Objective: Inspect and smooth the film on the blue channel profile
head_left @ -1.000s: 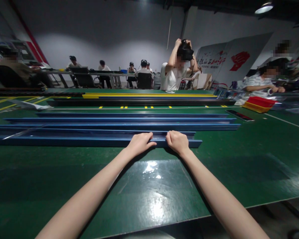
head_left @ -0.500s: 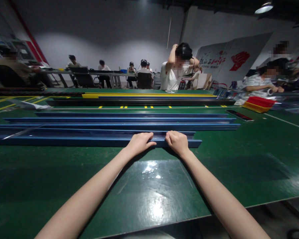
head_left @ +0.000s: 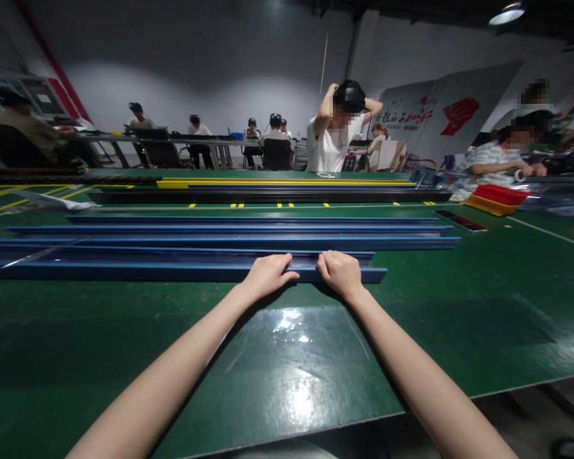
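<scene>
the near blue channel (head_left: 172,271) is grasped by two bare hands: its front wall is hooked over by the curled fingers of the left hand (head_left: 269,274), with the thumb laid along the near side, and by the bunched fingers of the right hand (head_left: 342,273), set just short of its right end. how firmly it is pressed cannot be told. a short stretch of its trough is left bare between the two hands, and its left end is cut off by the edge of view. it is seen as long, straight and open-topped, with two raised rims and a dull sheen; one pale strip (head_left: 38,254) is laid slantwise across its left part. just behind it, three more blue rims (head_left: 249,240) are lined up, though how many separate channels are made by them cannot be told. farther back, one black bar (head_left: 268,196) and one yellow bar (head_left: 287,182) are laid roughly parallel on the green bench (head_left: 148,370). to the right, one dark flat slab (head_left: 459,220) and one red bin (head_left: 500,195) are placed.
</scene>
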